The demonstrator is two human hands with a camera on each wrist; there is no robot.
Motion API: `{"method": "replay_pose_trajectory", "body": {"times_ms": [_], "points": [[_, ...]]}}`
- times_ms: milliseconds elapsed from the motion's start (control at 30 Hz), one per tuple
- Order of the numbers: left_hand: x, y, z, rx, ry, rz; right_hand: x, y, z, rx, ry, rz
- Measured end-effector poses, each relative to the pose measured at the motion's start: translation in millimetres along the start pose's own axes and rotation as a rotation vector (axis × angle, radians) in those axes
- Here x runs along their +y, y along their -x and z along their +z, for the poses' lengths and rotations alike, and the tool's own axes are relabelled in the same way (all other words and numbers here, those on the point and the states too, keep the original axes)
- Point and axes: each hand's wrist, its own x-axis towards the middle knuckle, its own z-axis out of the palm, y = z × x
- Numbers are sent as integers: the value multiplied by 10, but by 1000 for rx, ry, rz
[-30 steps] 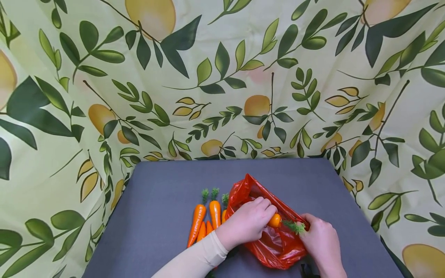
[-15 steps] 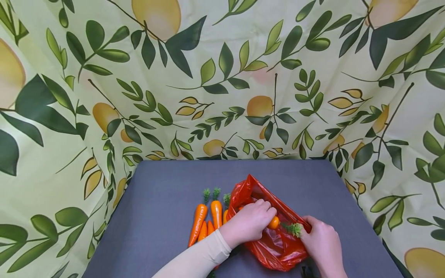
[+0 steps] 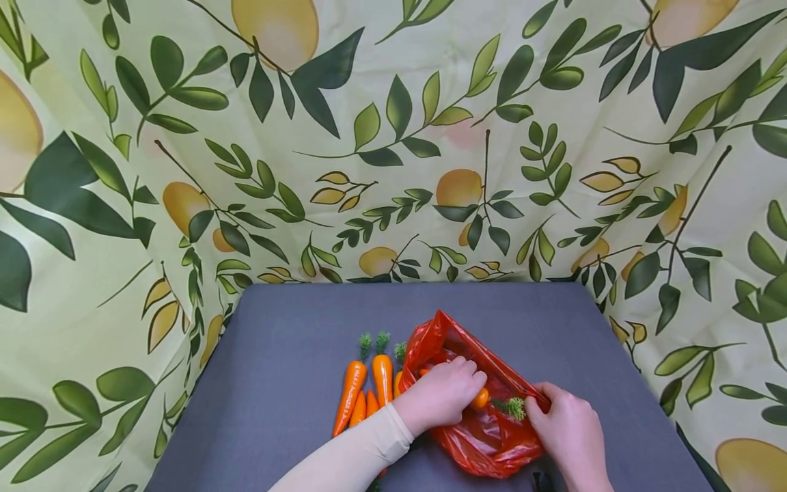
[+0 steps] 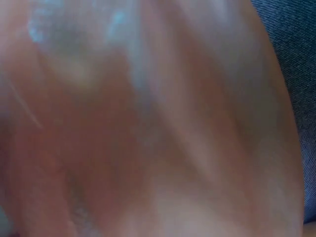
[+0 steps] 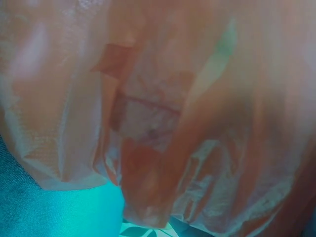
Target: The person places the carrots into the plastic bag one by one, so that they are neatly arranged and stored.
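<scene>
A red plastic bag (image 3: 486, 437) lies open on the grey table (image 3: 295, 355). My left hand (image 3: 443, 394) curls round an orange toy carrot (image 3: 480, 398) and holds it inside the bag's mouth, its green top (image 3: 513, 408) pointing right. My right hand (image 3: 568, 430) pinches the bag's right edge beside that green top. Several more toy carrots (image 3: 363, 386) lie in a row just left of the bag. The right wrist view is filled by blurred red bag plastic (image 5: 163, 123); the left wrist view is a skin-coloured blur.
A leaf-and-lemon patterned cloth (image 3: 393, 137) hangs as a wall behind and to both sides of the table. A small dark object (image 3: 541, 482) shows at the bottom edge below the bag.
My left hand has pushed the carrot a little lower and deeper into the bag. My right hand has shifted slightly left along the bag's edge.
</scene>
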Motion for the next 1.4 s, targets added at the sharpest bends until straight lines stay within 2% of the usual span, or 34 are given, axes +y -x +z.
{"method": "replay_pose_trajectory", "body": {"times_ms": [433, 767, 1400], "points": [[59, 1, 195, -31, -16, -11, -6, 1, 47, -29, 0, 20], [66, -10, 319, -50, -5, 9, -14, 21, 30, -20, -7, 10], [0, -61, 238, -50, -9, -10, -28, -27, 7, 10, 15, 21]]}}
